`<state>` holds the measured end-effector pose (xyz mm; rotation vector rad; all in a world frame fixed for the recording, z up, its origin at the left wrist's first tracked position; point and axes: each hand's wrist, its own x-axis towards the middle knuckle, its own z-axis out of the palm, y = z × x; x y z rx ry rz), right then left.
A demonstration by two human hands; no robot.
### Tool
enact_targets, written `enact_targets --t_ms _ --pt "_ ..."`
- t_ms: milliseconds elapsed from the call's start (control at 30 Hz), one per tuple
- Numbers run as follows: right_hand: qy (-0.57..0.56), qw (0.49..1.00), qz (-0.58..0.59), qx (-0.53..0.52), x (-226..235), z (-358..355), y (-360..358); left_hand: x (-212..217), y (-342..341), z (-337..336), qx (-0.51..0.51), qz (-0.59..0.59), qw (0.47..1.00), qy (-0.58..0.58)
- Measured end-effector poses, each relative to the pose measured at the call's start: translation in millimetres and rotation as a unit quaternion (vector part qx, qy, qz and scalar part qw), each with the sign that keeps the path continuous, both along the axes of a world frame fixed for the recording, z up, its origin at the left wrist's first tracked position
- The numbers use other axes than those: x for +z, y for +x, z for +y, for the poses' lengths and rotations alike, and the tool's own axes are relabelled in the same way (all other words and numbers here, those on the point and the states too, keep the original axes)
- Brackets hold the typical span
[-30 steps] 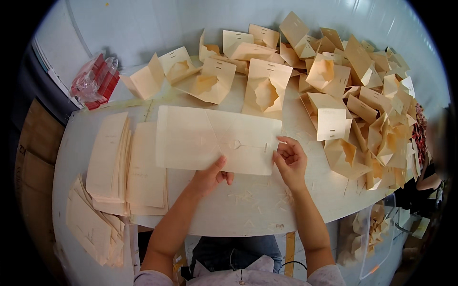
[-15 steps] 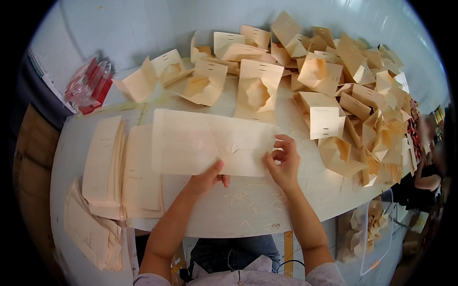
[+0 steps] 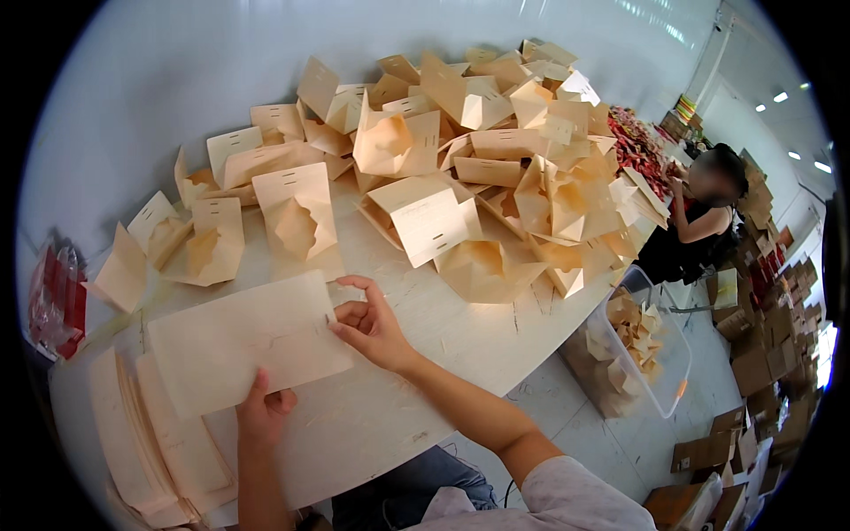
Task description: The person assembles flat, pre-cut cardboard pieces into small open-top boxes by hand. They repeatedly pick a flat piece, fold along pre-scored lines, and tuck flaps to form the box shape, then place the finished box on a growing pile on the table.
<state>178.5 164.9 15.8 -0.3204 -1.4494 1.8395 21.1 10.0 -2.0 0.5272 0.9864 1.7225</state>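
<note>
Left hand [image 3: 261, 411] pinches a flat cream card [image 3: 239, 345], thumb on its upper face and fingers folded beneath, about midway along its near long edge. Right hand [image 3: 367, 327] stands at the card's right short end, forefinger raised apart from the thumb, whose tip meets or overlaps the edge; whether it grips cannot be told. From the left hand the card spreads away and to both sides, its long axis running left to right, rising a little toward the right. The short end with a small dark slit lies nearer the right hand. The card hides the tips of the left fingers and its own underside.

Left of the card and nearer the body are stacks of flat cards [image 3: 133, 434], fading into the dark rim. Beyond the card, opened folded cards [image 3: 297, 208] heap up, many overlapping too closely to separate. Well to its right is a clear bin [image 3: 677, 350] holding more; farther off, a person in a dark top [image 3: 660, 257] sits or stands, legs unclear.
</note>
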Motion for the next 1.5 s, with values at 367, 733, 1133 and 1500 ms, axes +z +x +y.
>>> enact_targets --t_ms 367,733,1133,1500 --pt "0.388 0.902 -0.027 -0.189 -2.7 2.2 11.9 2.7 -14.0 -7.6 0.009 -0.140 0.990 0.021" --pt "0.089 0.987 -0.132 -0.013 15.5 -6.4 4.7 14.1 -3.5 -6.3 0.135 0.085 0.986 -0.050" --pt "0.083 0.995 -0.051 -0.007 10.8 -4.4 2.9 21.4 -8.7 -14.5 -0.032 0.122 0.989 -0.078" --pt "0.168 0.972 -0.159 0.041 34.8 -0.2 16.0 33.8 -25.1 -24.4 -0.363 0.124 0.917 -0.109"
